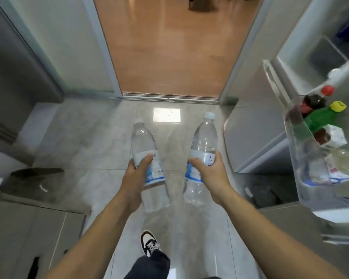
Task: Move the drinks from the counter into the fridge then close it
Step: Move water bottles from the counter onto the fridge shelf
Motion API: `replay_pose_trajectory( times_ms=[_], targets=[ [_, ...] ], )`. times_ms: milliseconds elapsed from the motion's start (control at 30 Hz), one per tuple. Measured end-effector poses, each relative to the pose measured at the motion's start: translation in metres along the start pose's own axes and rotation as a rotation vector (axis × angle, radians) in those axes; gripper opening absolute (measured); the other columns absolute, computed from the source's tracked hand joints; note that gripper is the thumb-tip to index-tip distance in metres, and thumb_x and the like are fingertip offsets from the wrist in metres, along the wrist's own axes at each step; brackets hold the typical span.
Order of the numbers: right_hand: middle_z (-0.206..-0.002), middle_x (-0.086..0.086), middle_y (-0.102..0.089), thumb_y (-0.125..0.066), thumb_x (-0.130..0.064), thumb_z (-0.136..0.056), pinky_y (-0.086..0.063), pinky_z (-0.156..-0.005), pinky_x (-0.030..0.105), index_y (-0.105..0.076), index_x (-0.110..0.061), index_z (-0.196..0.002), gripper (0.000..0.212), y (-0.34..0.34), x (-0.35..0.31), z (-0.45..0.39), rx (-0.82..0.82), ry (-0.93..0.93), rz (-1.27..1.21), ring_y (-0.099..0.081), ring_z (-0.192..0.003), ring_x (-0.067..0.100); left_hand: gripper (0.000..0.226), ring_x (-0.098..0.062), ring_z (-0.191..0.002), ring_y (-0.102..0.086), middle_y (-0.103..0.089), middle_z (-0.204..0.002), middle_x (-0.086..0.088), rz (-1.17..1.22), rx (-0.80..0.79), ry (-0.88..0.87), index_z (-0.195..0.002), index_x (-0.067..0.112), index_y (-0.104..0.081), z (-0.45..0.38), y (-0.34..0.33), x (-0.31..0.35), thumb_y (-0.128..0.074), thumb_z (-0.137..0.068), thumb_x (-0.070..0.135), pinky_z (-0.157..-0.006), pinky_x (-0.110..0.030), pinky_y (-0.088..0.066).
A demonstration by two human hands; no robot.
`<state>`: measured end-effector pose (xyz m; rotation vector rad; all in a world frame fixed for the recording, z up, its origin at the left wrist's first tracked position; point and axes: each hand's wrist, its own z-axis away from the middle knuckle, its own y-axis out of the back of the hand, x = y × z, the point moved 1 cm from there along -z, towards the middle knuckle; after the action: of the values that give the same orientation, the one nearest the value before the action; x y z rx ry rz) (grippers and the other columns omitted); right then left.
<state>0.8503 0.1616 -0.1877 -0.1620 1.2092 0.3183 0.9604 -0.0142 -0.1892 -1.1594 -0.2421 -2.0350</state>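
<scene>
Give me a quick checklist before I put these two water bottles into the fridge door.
1. Left hand grips the clear plastic water bottle with white cap: ok.
2. Right hand grips the second clear water bottle: ok.
3. Both caps on: ok.
4. Fridge door open: ok.
5. Free space in the clear door shelf beside the red-capped dark soda bottle and yellow-capped green bottle: cannot tell.
6. Tiled floor ahead clear: ok.
</scene>
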Motion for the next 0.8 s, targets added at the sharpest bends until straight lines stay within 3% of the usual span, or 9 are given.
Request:
replay_pose_trajectory(
  times_ms=[100,200,333,500,600,700,800],
  targets=[
    [-0.086,-0.002,-0.071,-0.081,-0.04,-0.056,-0.058,-0.06,0.028,-0.059,-0.028,-0.102,0.053,-0.037,-0.03,-0.03,0.028,0.016,-0.038,-0.073,-0.072,0.015,0.026,-0.029,-0.088,-0.072,-0.073,-0.105,-0.01,-0.019,0.006,-0.045,-0.109,0.031,-0.059,-0.032,0.016,0.048,-0.067,-0.088,0.044,-0.077,-0.042,-0.059],
    [-0.087,-0.001,-0.071,-0.08,-0.043,-0.053,-0.056,-0.057,0.025,-0.06,-0.032,-0.101,0.054,-0.062,-0.055,-0.06,0.068,0.036,-0.072,-0.073,-0.071,0.014,0.032,-0.029,-0.094,-0.07,-0.071,-0.109,-0.01,-0.021,-0.015,-0.072,-0.115,0.029,-0.058,-0.062,0.02,0.09,-0.065,-0.089,0.045,-0.083,-0.044,-0.059],
    [-0.101,0.006,-0.07,-0.079,-0.037,-0.06,-0.059,-0.065,0.03,-0.059,-0.027,-0.111,0.055,-0.082,-0.079,-0.102,0.124,0.051,-0.091,-0.073,-0.085,0.023,0.04,-0.025,-0.095,-0.069,-0.069,-0.109,-0.007,-0.039,-0.095,-0.109,-0.122,0.025,-0.056,-0.101,0.005,0.136,-0.063,-0.088,0.046,-0.074,-0.038,-0.06],
    [-0.099,0.006,-0.07,-0.078,-0.039,-0.06,-0.056,-0.061,0.023,-0.06,-0.024,-0.109,0.054,-0.089,-0.116,-0.162,0.203,0.105,-0.123,-0.073,-0.08,0.016,0.033,-0.024,-0.091,-0.07,-0.07,-0.104,-0.009,-0.059,-0.224,-0.133,-0.113,0.023,-0.058,-0.155,-0.039,0.191,-0.067,-0.087,0.041,-0.077,-0.04,-0.06],
    [-0.099,0.004,-0.07,-0.081,-0.033,-0.069,-0.056,-0.061,0.021,-0.059,-0.027,-0.109,0.046,-0.085,-0.142,-0.206,0.247,0.158,-0.14,-0.073,-0.081,0.014,0.033,-0.022,-0.09,-0.072,-0.073,-0.102,-0.006,-0.108,-0.314,-0.198,-0.113,0.023,-0.061,-0.193,-0.071,0.227,-0.069,-0.085,0.039,-0.077,-0.037,-0.06],
    [-0.101,0.002,-0.07,-0.08,-0.036,-0.069,-0.059,-0.068,0.028,-0.059,-0.026,-0.111,0.048,-0.078,-0.172,-0.254,0.328,0.228,-0.137,-0.072,-0.087,0.017,0.025,-0.025,-0.096,-0.071,-0.073,-0.103,-0.006,-0.157,-0.396,-0.261,-0.11,0.027,-0.062,-0.233,-0.105,0.264,-0.069,-0.086,0.032,-0.084,-0.041,-0.059],
    [-0.104,0.001,-0.069,-0.076,-0.053,-0.062,-0.061,-0.077,0.035,-0.059,-0.026,-0.111,0.059,-0.074,-0.207,-0.303,0.386,0.248,-0.125,-0.071,-0.093,0.018,0.037,-0.021,-0.096,-0.071,-0.072,-0.101,-0.002,-0.205,-0.453,-0.307,-0.112,0.028,-0.058,-0.275,-0.138,0.306,-0.072,-0.077,0.032,-0.082,-0.038,-0.059]
  ],
)
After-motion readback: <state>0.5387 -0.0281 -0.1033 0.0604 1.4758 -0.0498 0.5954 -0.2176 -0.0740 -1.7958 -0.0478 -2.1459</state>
